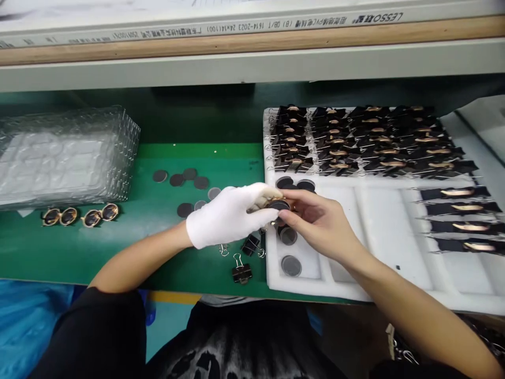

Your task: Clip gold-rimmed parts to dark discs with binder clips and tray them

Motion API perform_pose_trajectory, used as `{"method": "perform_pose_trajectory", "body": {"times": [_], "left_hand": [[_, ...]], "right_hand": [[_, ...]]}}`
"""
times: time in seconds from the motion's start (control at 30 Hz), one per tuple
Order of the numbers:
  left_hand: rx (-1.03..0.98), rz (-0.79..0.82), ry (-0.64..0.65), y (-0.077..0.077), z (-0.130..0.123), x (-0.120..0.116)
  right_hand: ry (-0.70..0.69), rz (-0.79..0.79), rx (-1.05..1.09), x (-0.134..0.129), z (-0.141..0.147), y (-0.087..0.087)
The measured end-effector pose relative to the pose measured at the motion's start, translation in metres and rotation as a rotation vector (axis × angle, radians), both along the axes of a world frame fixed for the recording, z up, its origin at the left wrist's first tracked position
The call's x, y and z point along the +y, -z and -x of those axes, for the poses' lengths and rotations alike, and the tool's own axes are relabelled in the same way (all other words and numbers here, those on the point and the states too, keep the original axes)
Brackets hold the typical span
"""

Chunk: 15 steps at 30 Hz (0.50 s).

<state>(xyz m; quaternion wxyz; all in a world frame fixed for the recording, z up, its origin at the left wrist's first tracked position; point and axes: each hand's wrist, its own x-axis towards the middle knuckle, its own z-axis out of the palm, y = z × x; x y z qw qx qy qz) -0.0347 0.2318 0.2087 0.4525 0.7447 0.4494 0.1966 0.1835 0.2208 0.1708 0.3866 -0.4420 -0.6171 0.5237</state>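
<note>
My left hand (224,215), in a white glove, is closed in a pinch on a dark round disc (279,205). From the right, my bare right hand (329,223) grips the same disc between thumb and fingers. Bits of gold-coloured trim show around the disc, but the fingers hide most of what lies beneath. Both hands are over the left edge of a white foam tray (275,279). In that tray, a loose grey disc (291,266) lies just below the hands. Black binder clips (242,273) rest on the green table beside the tray.
Rows of black clips (337,142) holding gold-edged pieces fill the tray's back. More dark discs (177,180) lie on the green table (169,268). Gold-rimmed round lens pairs (100,214) sit before stacked clear plastic trays (63,158). A shelf edge (244,68) crosses above.
</note>
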Motion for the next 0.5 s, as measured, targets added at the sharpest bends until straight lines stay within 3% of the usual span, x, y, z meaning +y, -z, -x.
{"method": "perform_pose_trajectory", "body": {"times": [0.1,0.27,0.4,0.5], "left_hand": [[0.342,-0.168,0.042,-0.005,0.016,0.002],[0.852,-0.430,0.343,0.007,0.047,0.003],[0.890,-0.556,0.364,0.025,0.059,0.003],[0.782,-0.614,0.264,0.024,0.064,0.007]], "right_hand": [[0.030,0.178,0.102,0.004,-0.004,0.001],[0.041,0.306,0.309,0.010,-0.007,0.000],[-0.033,0.337,0.373,0.011,0.001,-0.002],[-0.183,0.267,0.341,0.012,0.006,-0.002]]}}
